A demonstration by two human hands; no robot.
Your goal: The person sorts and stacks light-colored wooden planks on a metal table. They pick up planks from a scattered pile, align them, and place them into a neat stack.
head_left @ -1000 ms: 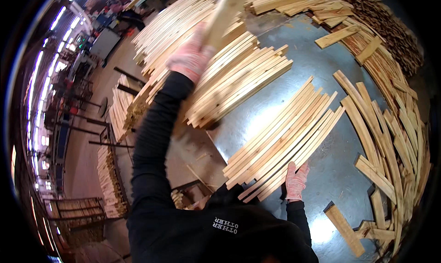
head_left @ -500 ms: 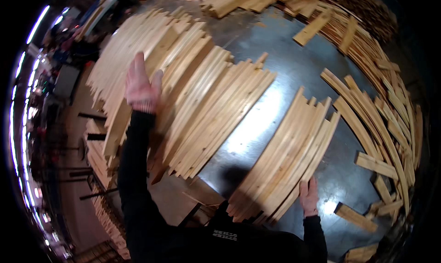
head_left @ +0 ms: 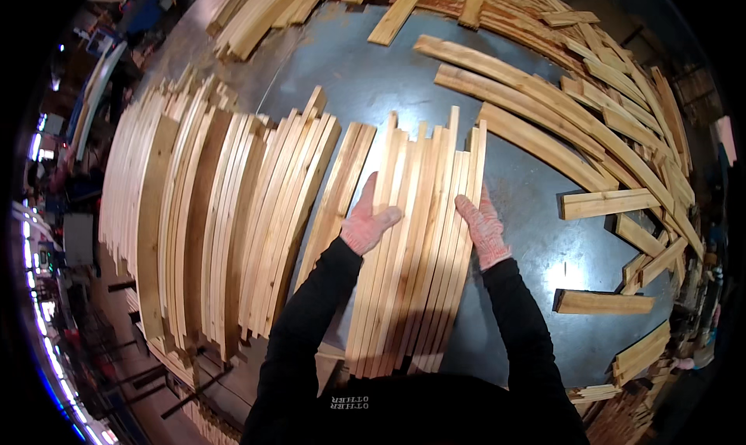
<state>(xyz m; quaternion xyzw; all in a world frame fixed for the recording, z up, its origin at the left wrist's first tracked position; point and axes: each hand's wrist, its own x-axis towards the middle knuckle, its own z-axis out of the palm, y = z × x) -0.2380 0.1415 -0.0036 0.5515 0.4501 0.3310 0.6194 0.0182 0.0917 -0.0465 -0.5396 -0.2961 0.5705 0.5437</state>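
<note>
A bundle of long, narrow wooden strips (head_left: 412,243) lies side by side in front of me, their far ends uneven. My left hand (head_left: 369,219), in a pinkish knit glove, clasps its left side, with the thumb over the top and the fingers along the edge. On the opposite side my right hand (head_left: 483,226), gloved alike, presses the right edge, its thumb on the outer strips. A separate pair of strips (head_left: 338,192) lies just left of my left hand. Further left a larger row of strips (head_left: 284,219) stands packed together.
The grey metal tabletop (head_left: 521,313) runs under the wood. Curved-looking long boards (head_left: 536,142) and short offcuts (head_left: 604,302) lie on the right. More boards (head_left: 268,13) lie at the far side. Black metal bars (head_left: 183,402) jut out at the lower left.
My left hand has come from the large row at left to the bundle's left side. My right hand has moved farther up the bundle's right edge. My view has turned.
</note>
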